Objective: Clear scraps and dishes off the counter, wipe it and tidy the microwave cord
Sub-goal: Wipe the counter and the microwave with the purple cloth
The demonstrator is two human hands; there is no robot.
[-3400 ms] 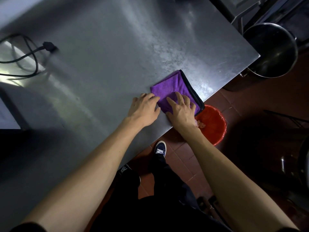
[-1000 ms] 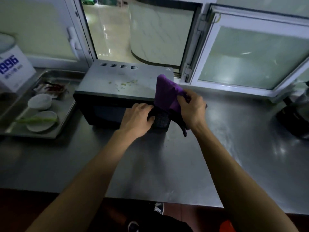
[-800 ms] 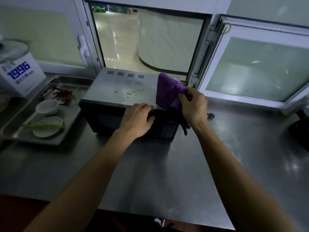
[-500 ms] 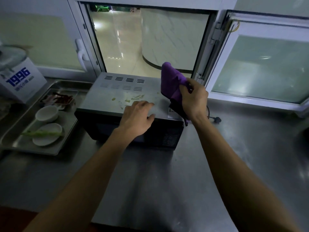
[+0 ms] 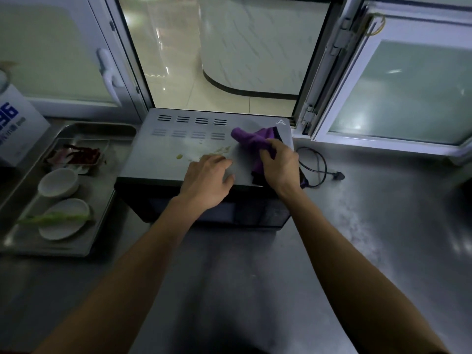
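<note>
At frame centre, the bunched purple microfibre cloth (image 5: 251, 141) is gripped by the right hand (image 5: 279, 166), while the apparently pale-green food scraps (image 5: 199, 155) lie leftward, nearer the relaxed left hand (image 5: 207, 181).

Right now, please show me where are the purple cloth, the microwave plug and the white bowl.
purple cloth (image 5: 251, 139): head view, bunched part above the fingers.
microwave plug (image 5: 338, 175): head view, plug body on the counter.
white bowl (image 5: 58, 182): head view, bowl's inside.

The right hand (image 5: 279, 166) grips a purple cloth (image 5: 251, 140) on the microwave (image 5: 163, 162); the left hand (image 5: 207, 180) rests flat beside food scraps (image 5: 179, 156).
</note>
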